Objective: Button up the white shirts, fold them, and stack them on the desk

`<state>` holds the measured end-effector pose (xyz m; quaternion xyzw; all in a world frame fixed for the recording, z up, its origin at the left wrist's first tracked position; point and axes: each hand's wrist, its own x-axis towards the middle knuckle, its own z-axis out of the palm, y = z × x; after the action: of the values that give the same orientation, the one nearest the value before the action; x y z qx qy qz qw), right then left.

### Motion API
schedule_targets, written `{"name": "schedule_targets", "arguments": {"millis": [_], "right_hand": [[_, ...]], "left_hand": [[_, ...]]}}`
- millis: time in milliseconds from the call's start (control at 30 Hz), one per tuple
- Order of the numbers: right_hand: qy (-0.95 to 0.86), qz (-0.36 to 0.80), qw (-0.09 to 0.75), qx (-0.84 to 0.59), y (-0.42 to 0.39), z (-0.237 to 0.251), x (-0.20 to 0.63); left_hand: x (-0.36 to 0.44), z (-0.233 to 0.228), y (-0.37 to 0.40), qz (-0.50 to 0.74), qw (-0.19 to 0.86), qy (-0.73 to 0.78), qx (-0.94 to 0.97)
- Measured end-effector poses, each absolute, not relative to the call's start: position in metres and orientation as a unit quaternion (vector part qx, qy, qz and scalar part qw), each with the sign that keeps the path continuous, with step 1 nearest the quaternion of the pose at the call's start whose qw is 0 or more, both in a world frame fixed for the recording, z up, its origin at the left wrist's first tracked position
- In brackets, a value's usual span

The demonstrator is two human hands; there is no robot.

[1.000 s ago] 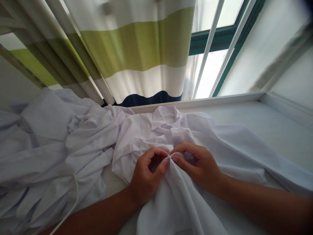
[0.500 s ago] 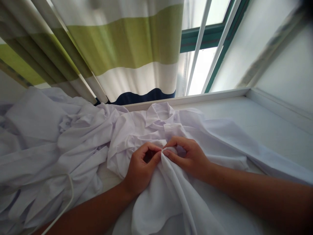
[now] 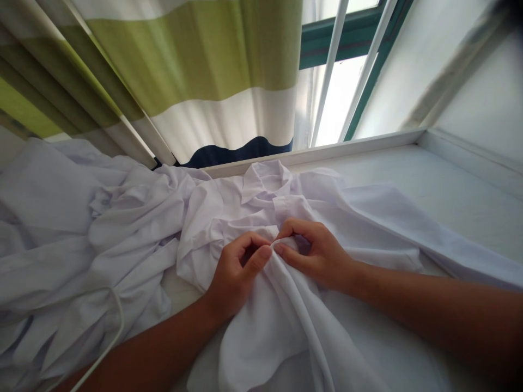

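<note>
The white shirt (image 3: 286, 321) lies in front of you, its collar (image 3: 265, 182) at 12 o'clock from the pinched fold and its loose cloth spreading toward 5 and 6 o'clock. Compared with a second ago, more of the curved lower edge shows near 6 o'clock, and the small pale bit that stood out at the pinch is hidden now. Your view has shifted too, so the shirt and both hands sit a little higher and farther left in it.

The fold lies right at your fingertips. Your left hand (image 3: 235, 272) comes in from 8 o'clock, thumb and forefinger closed on the edge of the cloth; your right hand (image 3: 316, 256) comes in between 3 and 4 o'clock, its thumb and forefinger nipping the same fold, the two sets of tips just beside each other. A long sleeve (image 3: 388, 218) trails out toward 3 o'clock.

Farther out, heaped white cloth (image 3: 131, 228) lies at 9 o'clock, a pale cord (image 3: 120, 321) crosses it at 8, bare counter (image 3: 457, 190) shows between 2 and 3, and the striped curtain (image 3: 196, 60) hangs at 11.
</note>
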<state>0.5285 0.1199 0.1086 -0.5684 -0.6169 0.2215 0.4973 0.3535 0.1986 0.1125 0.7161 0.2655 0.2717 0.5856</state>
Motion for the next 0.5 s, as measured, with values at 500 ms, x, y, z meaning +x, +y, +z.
{"name": "schedule_targets", "arguments": {"millis": [500], "right_hand": [[-0.600, 0.276, 0.496, -0.564, 0.1203, 0.1075, 0.5299]], "left_hand": [[0.3565, 0.1072, 0.2015, 0.260, 0.584, 0.297, 0.709]]}}
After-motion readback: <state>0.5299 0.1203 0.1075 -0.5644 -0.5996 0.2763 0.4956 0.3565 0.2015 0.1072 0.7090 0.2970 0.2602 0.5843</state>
